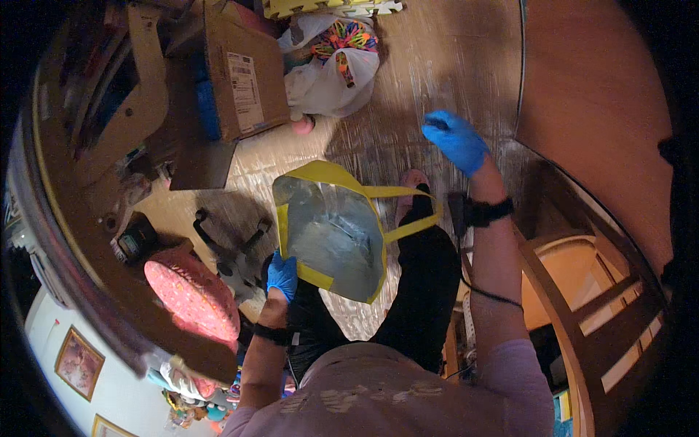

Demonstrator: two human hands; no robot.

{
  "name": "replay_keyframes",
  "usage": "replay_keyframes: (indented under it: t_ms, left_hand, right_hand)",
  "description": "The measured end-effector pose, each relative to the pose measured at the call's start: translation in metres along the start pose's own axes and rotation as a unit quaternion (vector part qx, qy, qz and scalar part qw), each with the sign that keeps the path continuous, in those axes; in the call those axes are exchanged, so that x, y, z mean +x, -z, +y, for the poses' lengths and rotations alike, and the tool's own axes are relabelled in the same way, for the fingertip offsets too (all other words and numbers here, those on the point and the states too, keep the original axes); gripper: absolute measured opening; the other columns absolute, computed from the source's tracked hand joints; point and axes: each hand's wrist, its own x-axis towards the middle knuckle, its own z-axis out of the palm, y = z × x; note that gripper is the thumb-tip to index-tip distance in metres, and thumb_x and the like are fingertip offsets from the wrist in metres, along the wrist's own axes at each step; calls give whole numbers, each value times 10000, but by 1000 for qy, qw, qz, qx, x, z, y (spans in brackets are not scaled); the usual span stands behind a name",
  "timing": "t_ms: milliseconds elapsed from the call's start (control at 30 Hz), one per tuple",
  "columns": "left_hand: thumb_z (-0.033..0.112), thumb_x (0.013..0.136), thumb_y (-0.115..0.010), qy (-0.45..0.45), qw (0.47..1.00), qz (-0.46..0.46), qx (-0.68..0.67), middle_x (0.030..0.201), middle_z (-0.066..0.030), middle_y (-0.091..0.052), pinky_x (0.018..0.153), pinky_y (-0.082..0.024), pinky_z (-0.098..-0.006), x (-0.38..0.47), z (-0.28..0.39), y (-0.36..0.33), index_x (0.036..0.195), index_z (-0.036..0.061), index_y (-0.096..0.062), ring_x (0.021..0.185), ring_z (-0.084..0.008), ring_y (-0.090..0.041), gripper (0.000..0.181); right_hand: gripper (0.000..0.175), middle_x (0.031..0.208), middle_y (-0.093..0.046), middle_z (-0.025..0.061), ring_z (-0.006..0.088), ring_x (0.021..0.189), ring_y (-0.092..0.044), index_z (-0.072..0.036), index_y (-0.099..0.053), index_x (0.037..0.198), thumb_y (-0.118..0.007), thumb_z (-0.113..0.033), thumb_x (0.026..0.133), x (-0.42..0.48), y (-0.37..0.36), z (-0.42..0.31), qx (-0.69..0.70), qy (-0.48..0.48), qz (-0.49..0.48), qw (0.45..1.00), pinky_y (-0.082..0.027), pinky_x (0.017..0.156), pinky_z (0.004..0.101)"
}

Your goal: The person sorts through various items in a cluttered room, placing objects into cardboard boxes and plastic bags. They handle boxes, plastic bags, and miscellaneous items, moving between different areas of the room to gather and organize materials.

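My left hand, in a blue glove, grips the rim of a yellow tote bag with a silvery lining. The bag's mouth faces up and its inside shows; one yellow strap loops to the right over my leg. My right hand, also in a blue glove, is raised above the wood-look floor, away from the bag, with its fingers curled. A dark spot shows at its fingers; whether it is a held object I cannot tell.
An open cardboard box stands at the upper left, beside a white plastic bag with a colourful toy. A pink patterned cushion and chair casters are at the left. A wooden chair is at the right, below a brown panel.
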Motion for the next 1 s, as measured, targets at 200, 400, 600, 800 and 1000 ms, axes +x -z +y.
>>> replay_keyframes:
  t_ms: [200,400,600,800,1000]
  left_hand:
    - [122,863,-539,-40,994,17,-99,916,-80,-629,720,-463,-313,88,-17,-22,1113,-4,-571,797,-172,-560,282]
    - [33,853,-515,-242,961,-42,128,1023,-134,-632,830,-456,-334,151,-53,-32,1081,25,-602,940,-274,-584,244]
    - [66,867,-473,-311,822,-85,469,1010,-211,-600,868,-428,-410,180,-74,-24,1000,28,-606,1009,-385,-531,192]
    - [82,863,-507,-188,955,-208,92,959,-138,-643,798,-468,-327,156,-41,-22,1128,10,-577,853,-216,-577,283]
    - [73,854,-508,-122,965,-218,81,904,-56,-625,758,-467,-292,146,-10,-40,1142,-5,-573,784,-136,-514,306]
  right_hand:
    - [769,1344,-451,211,313,1225,-457,-68,-351,1390,-724,-226,736,133,-60,13,-154,159,190,956,-396,986,391]
    - [757,1239,-515,228,375,1154,-492,-156,-342,1376,-700,-199,710,207,-106,7,-264,247,163,918,-421,945,437]
    - [268,1051,-644,123,339,999,-594,-148,-672,1012,-579,-141,760,167,-115,32,-353,190,-39,915,-474,860,437]
    - [124,872,-654,90,315,955,-587,-114,-656,821,-621,-156,710,79,-94,72,-321,424,51,845,-480,846,395]
    - [154,828,-635,167,367,780,-610,-107,-668,716,-612,-250,719,-3,-96,81,-313,294,-114,896,-504,693,451]
